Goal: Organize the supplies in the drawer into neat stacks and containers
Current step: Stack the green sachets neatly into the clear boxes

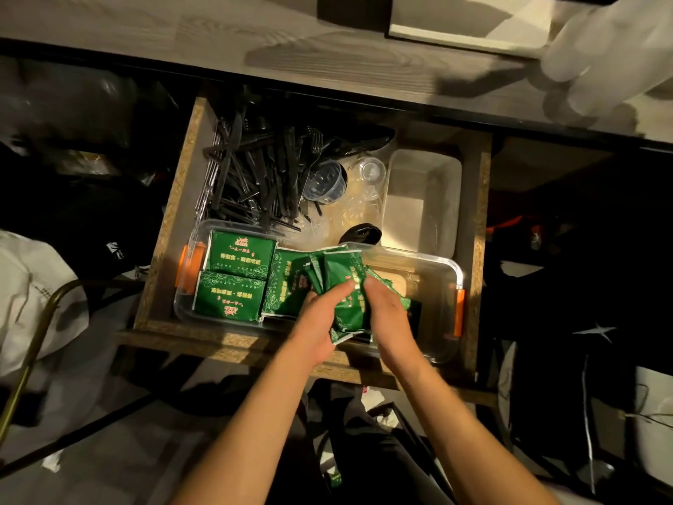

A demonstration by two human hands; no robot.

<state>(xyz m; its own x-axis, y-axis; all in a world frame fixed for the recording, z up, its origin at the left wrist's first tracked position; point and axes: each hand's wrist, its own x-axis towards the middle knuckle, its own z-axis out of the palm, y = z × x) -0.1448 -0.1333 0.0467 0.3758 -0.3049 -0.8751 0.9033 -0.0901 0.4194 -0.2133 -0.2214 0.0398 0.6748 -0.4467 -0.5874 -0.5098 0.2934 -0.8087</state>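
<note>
My left hand (pixel 320 322) and my right hand (pixel 386 315) both grip one bunch of green packets (pixel 346 286), fingers curled round it from either side, thumbs on top. The bunch is fanned and tilted, held above the near middle of a clear plastic bin (pixel 446 271). The bin has orange latches (pixel 459 311) at both short ends and sits in the front part of the open drawer (pixel 171 227).

Inside the bin, at the left end:
- Two flat green packets (pixel 236 275) lie side by side, printed face up, one nearer me and one farther.
- A further green packet (pixel 287 286) lies just right of them, partly under the bunch I hold.

The right end of the bin shows bare floor and a tan card-like item that I cannot identify.

Behind the bin, in the rear left of the drawer, a loose heap of black plastic cutlery (pixel 255 176) lies crosswise; knives and forks are distinguishable. Just right of the heap, a small clear cup (pixel 326 182) lies tilted, and another clear cup (pixel 371 171) sits beside it. A black spoon bowl (pixel 360 233) rests against the bin's rear wall. In the rear right stands a frosted rectangular container (pixel 422 198).

The wood-grain tabletop (pixel 182 34) runs above the drawer.
</note>
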